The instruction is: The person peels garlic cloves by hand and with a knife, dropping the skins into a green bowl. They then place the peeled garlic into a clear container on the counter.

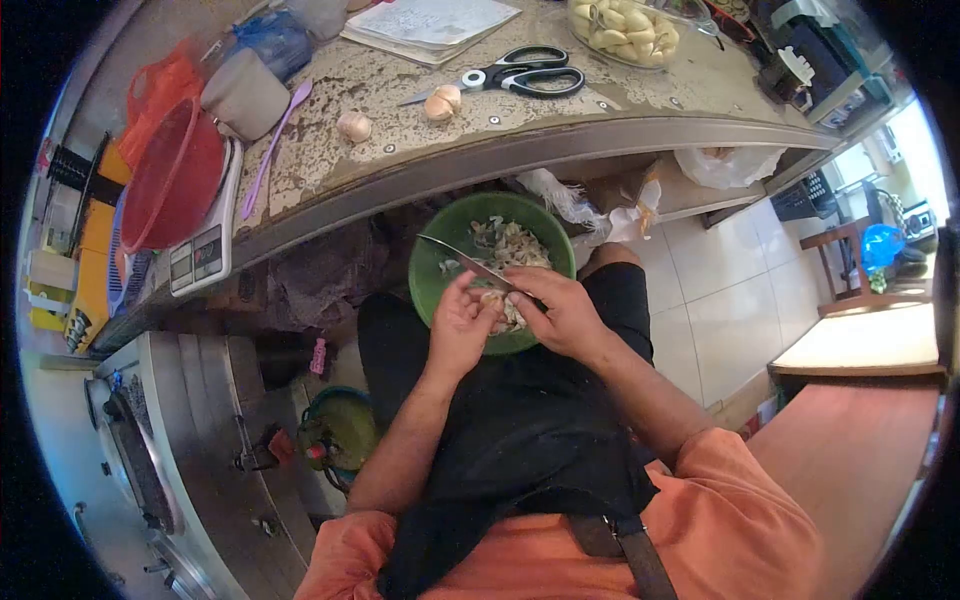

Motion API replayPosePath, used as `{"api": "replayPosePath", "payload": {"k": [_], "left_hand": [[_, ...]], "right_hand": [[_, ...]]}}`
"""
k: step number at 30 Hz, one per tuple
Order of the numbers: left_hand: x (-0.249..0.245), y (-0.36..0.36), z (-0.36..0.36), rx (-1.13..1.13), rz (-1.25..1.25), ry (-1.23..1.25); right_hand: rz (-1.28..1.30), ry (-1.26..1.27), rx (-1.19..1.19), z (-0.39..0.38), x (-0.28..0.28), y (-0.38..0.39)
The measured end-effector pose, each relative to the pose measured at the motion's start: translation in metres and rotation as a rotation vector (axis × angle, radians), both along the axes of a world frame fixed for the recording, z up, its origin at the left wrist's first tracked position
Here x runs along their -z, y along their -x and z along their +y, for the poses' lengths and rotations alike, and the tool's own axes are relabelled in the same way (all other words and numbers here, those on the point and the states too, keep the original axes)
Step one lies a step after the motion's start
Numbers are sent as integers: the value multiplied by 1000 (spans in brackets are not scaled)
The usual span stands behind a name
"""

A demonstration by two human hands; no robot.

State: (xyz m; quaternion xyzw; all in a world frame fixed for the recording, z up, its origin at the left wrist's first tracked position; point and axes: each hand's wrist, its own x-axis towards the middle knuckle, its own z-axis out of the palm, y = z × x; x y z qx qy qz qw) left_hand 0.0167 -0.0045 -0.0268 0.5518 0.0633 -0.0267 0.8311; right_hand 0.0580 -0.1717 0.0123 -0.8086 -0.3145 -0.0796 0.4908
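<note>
My right hand grips a knife, its blade pointing up and left across the bowl. Pinched in the fingers of my left hand is a pale garlic clove, close to the right thumb and the knife. Both hands are over a green bowl resting between my legs. Papery garlic peels cover much of its inside. On the counter ahead lie two garlic bulbs near black-handled scissors. A clear container of peeled garlic cloves stands at the back.
At the counter's left are a red basket, a scale, a purple spoon and a white mug. A notebook lies behind the scissors. The counter edge overhangs the bowl's far side. A bucket stands lower left.
</note>
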Motion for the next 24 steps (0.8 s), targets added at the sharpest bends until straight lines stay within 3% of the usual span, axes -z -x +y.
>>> {"api": "replayPosePath", "payload": {"k": [8, 11, 20, 24], "left_hand": [[-10, -4, 5, 1, 124, -18], [-3, -3, 5, 8, 139, -25], [-12, -3, -1, 2, 184, -229], [-1, 1, -15, -104, 148, -104]], "right_hand": [[153, 69, -62, -1, -10, -4], [63, -6, -41, 1, -10, -2], [-36, 165, 12, 1, 9, 0], [12, 177, 28, 3, 9, 6]]}}
